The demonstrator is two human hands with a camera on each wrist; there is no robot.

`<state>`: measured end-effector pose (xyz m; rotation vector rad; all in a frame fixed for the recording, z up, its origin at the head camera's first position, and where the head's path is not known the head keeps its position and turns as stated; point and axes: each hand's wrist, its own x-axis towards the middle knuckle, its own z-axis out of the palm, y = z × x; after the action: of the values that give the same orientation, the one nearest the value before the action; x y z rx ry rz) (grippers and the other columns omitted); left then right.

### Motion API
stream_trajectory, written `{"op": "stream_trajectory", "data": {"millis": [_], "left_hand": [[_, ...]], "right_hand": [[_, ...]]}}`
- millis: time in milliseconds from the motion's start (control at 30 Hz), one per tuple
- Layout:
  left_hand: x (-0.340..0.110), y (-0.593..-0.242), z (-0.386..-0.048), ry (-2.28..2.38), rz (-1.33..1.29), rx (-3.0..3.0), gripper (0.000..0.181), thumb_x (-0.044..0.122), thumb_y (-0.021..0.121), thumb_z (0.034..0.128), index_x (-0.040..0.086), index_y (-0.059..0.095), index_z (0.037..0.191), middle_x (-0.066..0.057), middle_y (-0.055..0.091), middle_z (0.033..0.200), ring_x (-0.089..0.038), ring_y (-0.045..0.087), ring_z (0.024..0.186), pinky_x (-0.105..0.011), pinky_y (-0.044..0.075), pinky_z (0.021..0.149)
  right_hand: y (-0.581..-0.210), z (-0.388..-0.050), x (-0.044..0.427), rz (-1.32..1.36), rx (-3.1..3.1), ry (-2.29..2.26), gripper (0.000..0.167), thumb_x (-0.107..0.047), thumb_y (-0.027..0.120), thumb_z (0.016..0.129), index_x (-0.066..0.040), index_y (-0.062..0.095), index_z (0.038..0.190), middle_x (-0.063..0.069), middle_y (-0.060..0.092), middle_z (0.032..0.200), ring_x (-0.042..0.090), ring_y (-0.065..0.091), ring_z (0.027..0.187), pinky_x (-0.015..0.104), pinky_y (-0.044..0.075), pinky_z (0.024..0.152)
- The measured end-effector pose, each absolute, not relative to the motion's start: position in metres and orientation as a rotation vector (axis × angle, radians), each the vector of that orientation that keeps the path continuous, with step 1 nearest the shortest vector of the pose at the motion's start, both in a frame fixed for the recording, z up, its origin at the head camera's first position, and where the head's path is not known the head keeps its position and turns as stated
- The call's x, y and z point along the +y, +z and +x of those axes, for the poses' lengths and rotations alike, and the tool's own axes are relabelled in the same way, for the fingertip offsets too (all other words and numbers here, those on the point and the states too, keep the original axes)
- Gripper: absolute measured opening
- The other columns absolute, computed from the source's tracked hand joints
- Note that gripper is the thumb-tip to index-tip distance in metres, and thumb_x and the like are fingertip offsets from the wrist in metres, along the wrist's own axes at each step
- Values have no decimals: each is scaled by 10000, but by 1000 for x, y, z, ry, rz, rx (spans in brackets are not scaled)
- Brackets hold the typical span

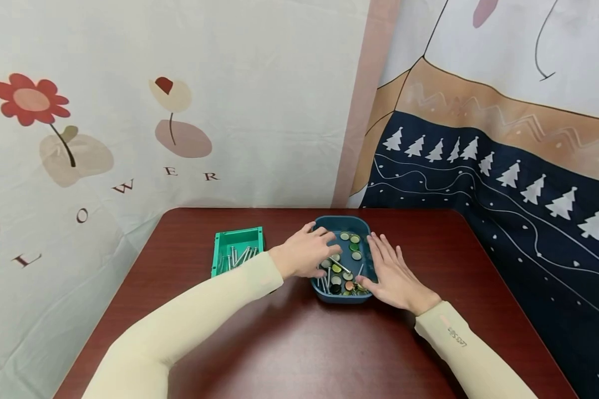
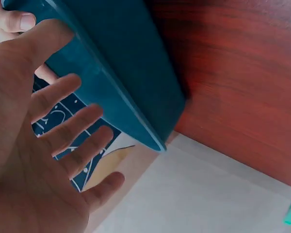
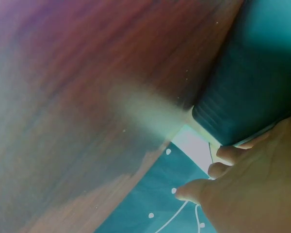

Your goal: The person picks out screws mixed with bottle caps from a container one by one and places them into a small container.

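A blue tray (image 1: 343,299) on the table holds screws and several round caps in green, silver and other colours. Over its left side, my left hand (image 1: 306,252) is spread with loosely bent fingers and grips nothing. In the left wrist view the left hand (image 2: 48,131) has its fingers apart beside the tray wall (image 2: 131,63). My right hand (image 1: 396,274) lies along the tray's right rim, fingers extended, thumb over the near right part. The right wrist view shows the right hand (image 3: 257,184) against the dark outer side of the tray (image 3: 252,82).
A green tray (image 1: 221,244) with several screws stands to the left on the dark red table (image 1: 349,354), partly behind my left forearm. Printed cloths (image 1: 279,111) hang behind the table and along its right side.
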<state>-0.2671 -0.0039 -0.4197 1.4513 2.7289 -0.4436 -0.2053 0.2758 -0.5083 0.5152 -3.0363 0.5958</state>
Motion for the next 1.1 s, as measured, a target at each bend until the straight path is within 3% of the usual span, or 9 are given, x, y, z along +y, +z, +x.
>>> {"op": "stream_trajectory", "data": {"millis": [567, 767, 967, 1100], "left_hand": [[54, -422, -268, -849, 1579, 2362, 887, 511, 946, 983, 358, 529, 1751, 38, 609, 1759, -201, 595, 1631, -485, 503, 1360], [65, -435, -269, -903, 1503, 2321, 910, 414, 944, 998, 314, 474, 1771, 19, 631, 1723, -161, 698, 1490, -358, 627, 1203], [69, -438, -272, -926, 1562, 2298, 723, 281, 921, 1031, 307, 592, 1674, 33, 794, 1425, -147, 818, 1156, -353, 714, 997], [71, -438, -275, -892, 1572, 2306, 661, 246, 916, 1038, 336, 647, 1635, 46, 819, 1366, -135, 820, 1120, -332, 709, 998]], "right_hand": [[-511, -204, 277, 547, -3035, 595, 1089, -550, 718, 1124, -20, 121, 1865, 219, 121, 1966, 535, 99, 1821, 878, 123, 1386], [-512, -204, 277, 556, -3036, 601, 1090, -552, 717, 1125, -20, 119, 1865, 211, 112, 1969, 529, 95, 1824, 874, 122, 1388], [-511, -205, 279, 549, -3032, 585, 1072, -572, 689, 1136, -21, 128, 1864, 212, 137, 1964, 543, 117, 1816, 876, 144, 1383], [-510, -206, 279, 546, -3029, 593, 1060, -567, 682, 1138, -21, 136, 1864, 210, 139, 1965, 540, 119, 1817, 876, 142, 1383]]}}
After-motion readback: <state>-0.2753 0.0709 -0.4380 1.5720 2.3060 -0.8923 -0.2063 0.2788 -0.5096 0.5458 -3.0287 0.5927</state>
